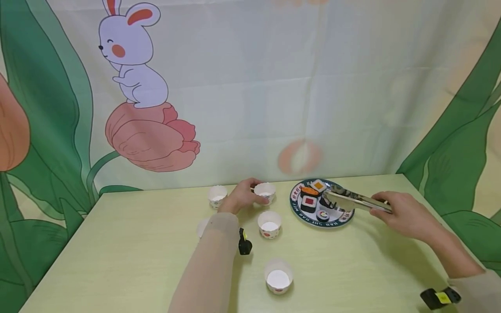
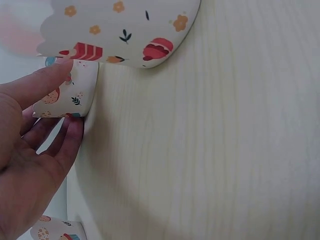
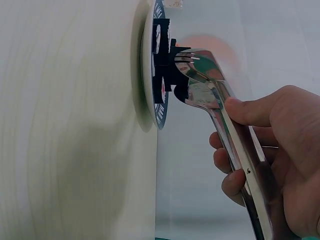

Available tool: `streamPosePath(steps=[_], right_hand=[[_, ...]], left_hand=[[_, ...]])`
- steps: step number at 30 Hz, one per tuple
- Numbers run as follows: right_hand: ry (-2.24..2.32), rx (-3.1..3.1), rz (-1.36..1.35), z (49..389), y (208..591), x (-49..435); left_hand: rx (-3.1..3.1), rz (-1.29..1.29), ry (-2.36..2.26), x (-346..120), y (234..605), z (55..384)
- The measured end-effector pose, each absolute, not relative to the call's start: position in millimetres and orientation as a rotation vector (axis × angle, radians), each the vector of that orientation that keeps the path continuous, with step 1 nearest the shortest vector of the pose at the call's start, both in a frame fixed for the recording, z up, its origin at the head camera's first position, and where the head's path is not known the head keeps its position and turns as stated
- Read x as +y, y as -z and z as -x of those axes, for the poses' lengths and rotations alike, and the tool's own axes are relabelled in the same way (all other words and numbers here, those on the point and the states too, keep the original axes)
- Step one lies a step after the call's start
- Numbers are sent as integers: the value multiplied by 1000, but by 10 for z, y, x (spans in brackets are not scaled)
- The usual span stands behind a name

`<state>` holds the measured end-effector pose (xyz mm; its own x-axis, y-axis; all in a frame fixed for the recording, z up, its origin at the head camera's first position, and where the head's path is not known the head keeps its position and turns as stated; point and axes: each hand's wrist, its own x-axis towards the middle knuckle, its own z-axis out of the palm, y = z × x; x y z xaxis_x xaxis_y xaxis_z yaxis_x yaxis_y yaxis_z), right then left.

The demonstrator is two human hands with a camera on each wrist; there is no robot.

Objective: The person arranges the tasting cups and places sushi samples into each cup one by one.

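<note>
At the back of the table my left hand (image 1: 243, 196) holds a white paper baking cup (image 1: 266, 191), thumb on the near side and fingers behind; the left wrist view shows its printed cakes and leaves (image 2: 75, 95). My right hand (image 1: 407, 216) grips metal serving tongs (image 1: 368, 201) by the handles. Their ends, one of them slotted like a fork, reach down to the dark sushi pieces (image 3: 162, 65) on a round plate (image 1: 309, 221). I cannot tell whether the tongs pinch a piece. Other sushi, including a roll with a red centre (image 1: 308, 202), lies on the plate's left half.
More paper cups stand about: one (image 1: 216, 198) back left, one (image 1: 269, 226) in front of the held cup, one (image 1: 278, 278) nearer me. Another cup (image 1: 201, 227) is partly hidden by my left sleeve. A printed cloth (image 1: 250, 108) hangs behind the table's back edge.
</note>
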<state>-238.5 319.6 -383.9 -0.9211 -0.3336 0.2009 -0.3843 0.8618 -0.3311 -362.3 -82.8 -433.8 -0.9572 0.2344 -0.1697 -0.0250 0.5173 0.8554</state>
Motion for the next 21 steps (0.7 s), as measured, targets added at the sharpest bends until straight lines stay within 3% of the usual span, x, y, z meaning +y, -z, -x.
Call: streamPosePath(steps=[21], right_hand=[[-616,-2857,-580,2523,3718,2870]], left_hand=[[2499,-182,-1413,-835,4328,3617]])
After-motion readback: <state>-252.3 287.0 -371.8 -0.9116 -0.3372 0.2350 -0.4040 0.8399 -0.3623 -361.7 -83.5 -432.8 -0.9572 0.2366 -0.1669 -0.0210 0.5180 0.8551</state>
